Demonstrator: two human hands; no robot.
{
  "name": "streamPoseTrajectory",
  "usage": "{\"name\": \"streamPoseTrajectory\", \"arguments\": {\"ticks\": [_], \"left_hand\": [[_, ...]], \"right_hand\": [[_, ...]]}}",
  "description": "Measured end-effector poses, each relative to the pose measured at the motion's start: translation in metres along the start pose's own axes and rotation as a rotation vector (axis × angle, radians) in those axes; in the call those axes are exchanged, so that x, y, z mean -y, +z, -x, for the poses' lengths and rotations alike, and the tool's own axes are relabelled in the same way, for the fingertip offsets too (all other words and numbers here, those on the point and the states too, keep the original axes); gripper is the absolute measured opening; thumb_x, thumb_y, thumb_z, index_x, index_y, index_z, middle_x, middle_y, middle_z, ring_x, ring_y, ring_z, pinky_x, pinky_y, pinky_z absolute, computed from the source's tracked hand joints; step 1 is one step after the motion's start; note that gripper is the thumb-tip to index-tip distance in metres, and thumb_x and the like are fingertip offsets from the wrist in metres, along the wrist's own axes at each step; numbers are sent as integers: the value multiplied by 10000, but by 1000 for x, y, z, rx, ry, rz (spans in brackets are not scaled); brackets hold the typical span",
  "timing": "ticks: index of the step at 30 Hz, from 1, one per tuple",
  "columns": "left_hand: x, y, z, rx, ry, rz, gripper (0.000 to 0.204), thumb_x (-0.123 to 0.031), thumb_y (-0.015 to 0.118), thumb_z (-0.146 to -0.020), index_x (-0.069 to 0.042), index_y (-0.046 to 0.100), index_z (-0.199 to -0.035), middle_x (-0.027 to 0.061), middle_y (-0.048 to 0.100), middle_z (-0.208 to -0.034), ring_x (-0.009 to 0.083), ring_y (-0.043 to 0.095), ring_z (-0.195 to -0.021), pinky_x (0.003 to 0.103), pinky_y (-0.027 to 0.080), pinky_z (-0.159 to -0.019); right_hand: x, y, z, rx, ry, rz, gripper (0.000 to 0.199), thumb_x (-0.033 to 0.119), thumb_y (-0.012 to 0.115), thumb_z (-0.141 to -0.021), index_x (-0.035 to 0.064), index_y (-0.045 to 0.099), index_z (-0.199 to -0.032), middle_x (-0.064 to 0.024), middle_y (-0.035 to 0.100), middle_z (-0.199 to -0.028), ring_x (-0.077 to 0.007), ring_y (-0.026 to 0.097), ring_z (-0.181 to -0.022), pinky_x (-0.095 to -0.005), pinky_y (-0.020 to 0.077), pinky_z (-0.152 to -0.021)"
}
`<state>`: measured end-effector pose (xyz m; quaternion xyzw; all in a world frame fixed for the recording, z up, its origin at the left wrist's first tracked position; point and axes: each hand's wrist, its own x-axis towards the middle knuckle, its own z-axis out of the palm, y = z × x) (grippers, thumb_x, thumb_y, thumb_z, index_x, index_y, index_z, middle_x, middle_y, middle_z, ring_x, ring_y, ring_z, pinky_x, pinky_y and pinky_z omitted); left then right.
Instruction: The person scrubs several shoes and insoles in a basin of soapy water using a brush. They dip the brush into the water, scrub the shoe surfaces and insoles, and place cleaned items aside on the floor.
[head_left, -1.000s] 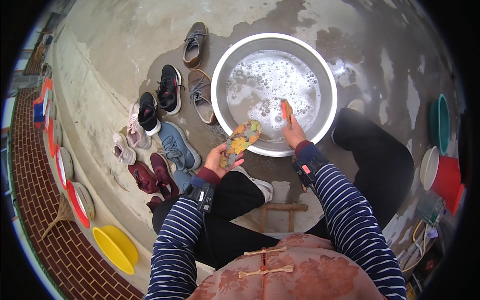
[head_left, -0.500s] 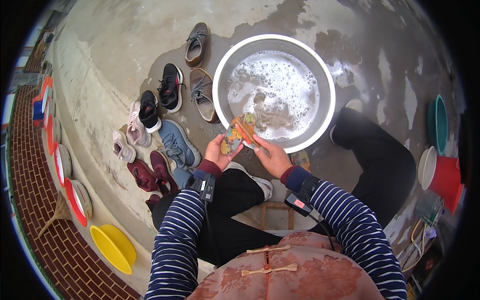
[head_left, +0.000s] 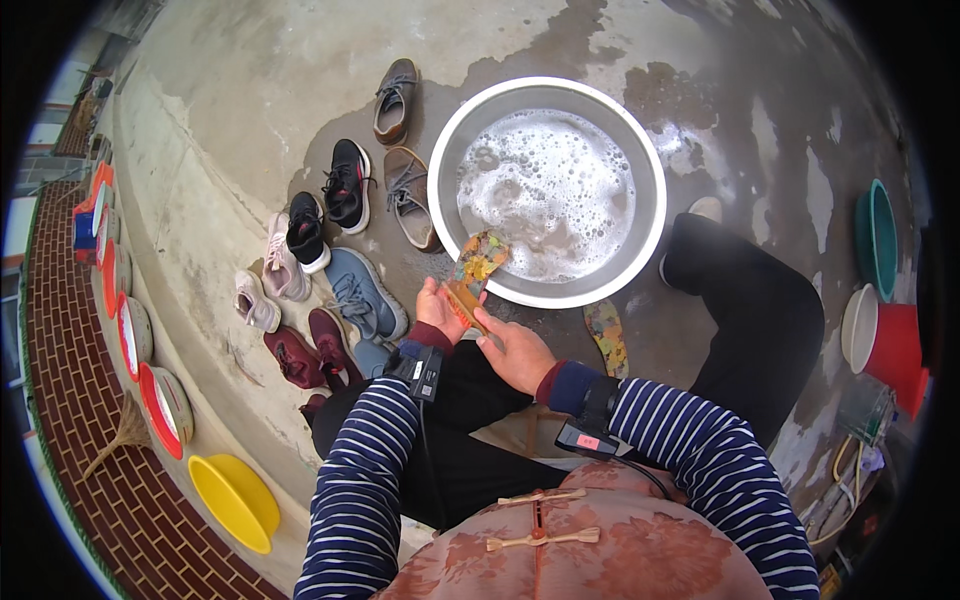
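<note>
My left hand (head_left: 436, 306) holds a shoe insole (head_left: 484, 253) with a yellow, orange and green leaf-like pattern. Its far end points at the near rim of a wide metal basin (head_left: 440, 130) of foamy, greyish water. Closed round a wooden scrub brush (head_left: 462, 299) with orange bristles, my right hand (head_left: 516, 355) has it over the insole's near end. Brush and right fingers partly cover the left hand's grip. A second patterned insole (head_left: 606, 337) lies on the wet floor just outside the basin.
Several shoes stand left of the basin, among them a brown pair (head_left: 408, 200), black sneakers (head_left: 347, 187) and blue-grey shoes (head_left: 362, 292). A yellow basin (head_left: 236, 500) and a straw broom (head_left: 122, 435) are far left. At right are a teal basin (head_left: 876, 240) and a red bucket (head_left: 898, 350).
The brush has moved down and left along the insole toward its near end, baring the far end. My right hand has come nearer to my body.
</note>
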<state>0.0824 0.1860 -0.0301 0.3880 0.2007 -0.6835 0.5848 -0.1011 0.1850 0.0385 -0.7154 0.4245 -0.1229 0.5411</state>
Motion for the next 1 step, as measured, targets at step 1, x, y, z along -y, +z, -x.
{"name": "streamPoseTrajectory", "arguments": {"ticks": [1], "left_hand": [[-1,0,-2,5,4,-17,717,-527,130,-996,33,256,-1426,231,377,-1433,399,416,-1281,528,326,-1079]], "right_hand": [[8,2,6,50,25,-20,512,274,581,-890,192,471,-1382,-253,599,-842,-418,611,-837,-475,475,-793]]}}
